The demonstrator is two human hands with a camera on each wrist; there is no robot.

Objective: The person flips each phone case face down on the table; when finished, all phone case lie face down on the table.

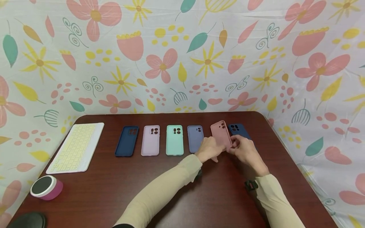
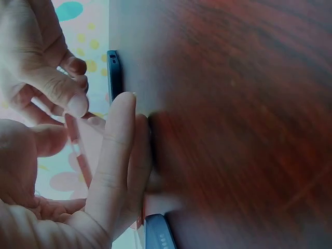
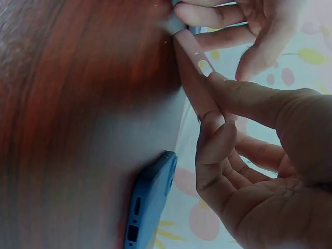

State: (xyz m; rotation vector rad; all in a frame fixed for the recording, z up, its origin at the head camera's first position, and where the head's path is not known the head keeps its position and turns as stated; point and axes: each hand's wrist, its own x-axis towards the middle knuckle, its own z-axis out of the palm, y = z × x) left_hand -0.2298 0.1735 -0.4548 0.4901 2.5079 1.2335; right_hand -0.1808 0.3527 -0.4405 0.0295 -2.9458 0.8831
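Observation:
A pink phone case (image 1: 220, 133) is tilted up off the table near the right end of a row of cases. My right hand (image 1: 246, 152) pinches its lower corner between thumb and fingertips. My left hand (image 1: 209, 148) is at the case's lower left, its fingers (image 2: 111, 155) mostly straight alongside it and the thumb apart from them. In the right wrist view the pink case (image 3: 194, 78) stands edge-on, with the left hand (image 3: 259, 31) beyond it. Just right of the pink case lies a dark blue phone case (image 1: 239, 129), partly behind the right hand.
To the left lie a slate-blue case (image 1: 195, 136), a mint case (image 1: 175, 141), a lilac case (image 1: 150, 141) and a navy case (image 1: 126, 141). A white keyboard (image 1: 75, 147) and a pink-and-white round container (image 1: 47, 187) stand at the table's left. Patterned cloth (image 1: 182, 63) borders the table.

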